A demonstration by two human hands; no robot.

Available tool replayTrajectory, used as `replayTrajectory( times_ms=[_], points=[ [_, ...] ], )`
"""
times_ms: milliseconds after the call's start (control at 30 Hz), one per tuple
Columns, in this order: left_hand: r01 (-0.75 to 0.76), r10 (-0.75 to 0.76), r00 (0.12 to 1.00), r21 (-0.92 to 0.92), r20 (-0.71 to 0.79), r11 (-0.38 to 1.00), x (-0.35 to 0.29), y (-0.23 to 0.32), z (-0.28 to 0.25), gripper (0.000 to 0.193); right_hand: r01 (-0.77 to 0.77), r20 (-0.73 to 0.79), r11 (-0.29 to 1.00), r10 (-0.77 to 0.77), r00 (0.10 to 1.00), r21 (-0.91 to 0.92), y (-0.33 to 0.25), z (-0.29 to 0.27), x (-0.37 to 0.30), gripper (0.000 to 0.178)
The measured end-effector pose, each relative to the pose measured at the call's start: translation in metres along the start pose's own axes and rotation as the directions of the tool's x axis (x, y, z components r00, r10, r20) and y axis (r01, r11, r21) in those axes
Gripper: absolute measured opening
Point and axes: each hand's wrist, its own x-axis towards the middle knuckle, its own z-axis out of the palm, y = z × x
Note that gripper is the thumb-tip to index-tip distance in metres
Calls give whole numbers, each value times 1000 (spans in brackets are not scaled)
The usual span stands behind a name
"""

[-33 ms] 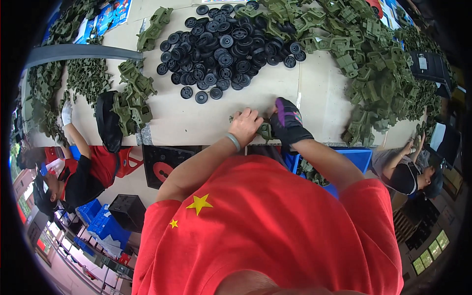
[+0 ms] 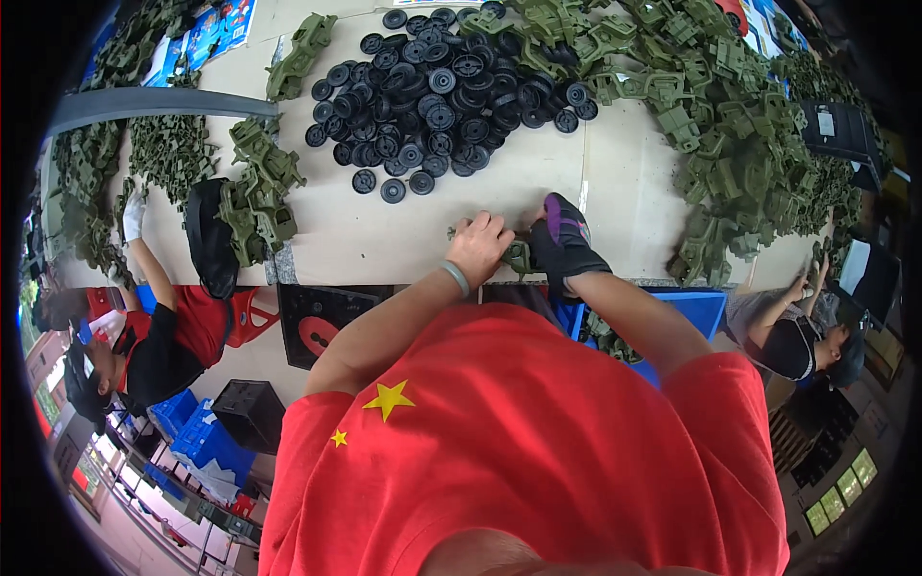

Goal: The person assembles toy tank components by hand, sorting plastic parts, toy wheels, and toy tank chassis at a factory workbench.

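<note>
My left hand (image 2: 479, 252), bare with a pale band at its wrist, is closed on a small olive-green plastic vehicle part (image 2: 519, 256) low over the table's near edge. Part of the piece shows between my two hands; the rest is hidden under my left fingers. Beside it, my right hand (image 2: 569, 242) is curled, in a black glove with a purple patch. What its fingers hold cannot be made out. Beyond both hands lies a heap of black toy wheels (image 2: 440, 117).
Olive-green vehicle parts (image 2: 715, 154) are heaped on the right, with more (image 2: 257, 187) on the left beside a black bag (image 2: 211, 235). A grey bar (image 2: 163, 103) crosses the left side. Blue bins (image 2: 687, 309) stand below the edge. Co-workers sit at both sides.
My right hand has turned slightly at the wrist, its purple patch now narrower in view. My left hand holds its place. The left co-worker's gloved hand has shifted a little.
</note>
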Motion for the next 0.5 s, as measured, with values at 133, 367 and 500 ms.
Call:
replayTrajectory(
  times_ms=[133, 367, 500],
  points=[
    [11, -11, 999, 10, 33, 1000, 1, 2, -1, 33, 89, 68, 995, -86, 994, -41, -10, -16, 13, 26],
    [35, -34, 999, -24, 20, 999, -1, -2, 9, 35, 273, 224, 962, -270, 936, 20, 1, -13, 21, 28],
    [57, -56, 998, -51, 16, 997, 2, -4, 2, 46, -27, 162, 963, -18, 987, 270, 5, -8, 38, 24]
  ],
)
